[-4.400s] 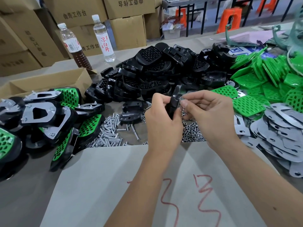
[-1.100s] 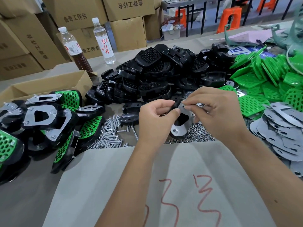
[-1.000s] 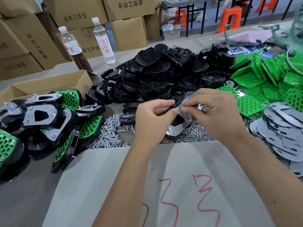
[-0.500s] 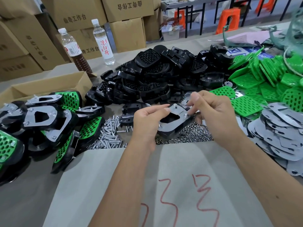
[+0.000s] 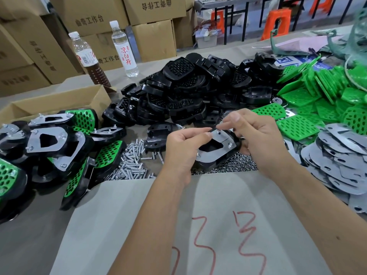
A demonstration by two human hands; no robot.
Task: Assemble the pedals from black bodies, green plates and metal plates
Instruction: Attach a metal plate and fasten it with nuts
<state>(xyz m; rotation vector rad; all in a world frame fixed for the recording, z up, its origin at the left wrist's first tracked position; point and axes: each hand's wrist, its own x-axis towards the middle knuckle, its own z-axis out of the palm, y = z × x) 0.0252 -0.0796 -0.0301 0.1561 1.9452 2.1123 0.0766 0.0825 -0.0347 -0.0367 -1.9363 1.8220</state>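
My left hand [image 5: 184, 147] grips the left edge of a pedal [image 5: 215, 150] held above the table, metal plate up, with bolt ends sticking out of the plate. My right hand [image 5: 258, 139] holds its right side, thumb and forefinger pinched at a bolt on the far corner; whether a nut is between them is hidden. Black bodies [image 5: 186, 90] are heaped behind. Green plates [image 5: 317, 100] lie at the right, metal plates [image 5: 341, 155] at the near right. Loose bolts [image 5: 131, 165] and small nuts [image 5: 238, 163] lie under my hands.
Finished pedals [image 5: 49, 143] are stacked at the left beside an open cardboard box [image 5: 59, 102]. Two bottles [image 5: 125, 50] stand at the back in front of stacked cartons. A grey sheet with red marks [image 5: 198, 225] covers the near table.
The pedal has turned from edge-on to lying flat with its metal plate up. My right thumb and forefinger have shifted to the bolt at the far corner. My left hand keeps its hold.
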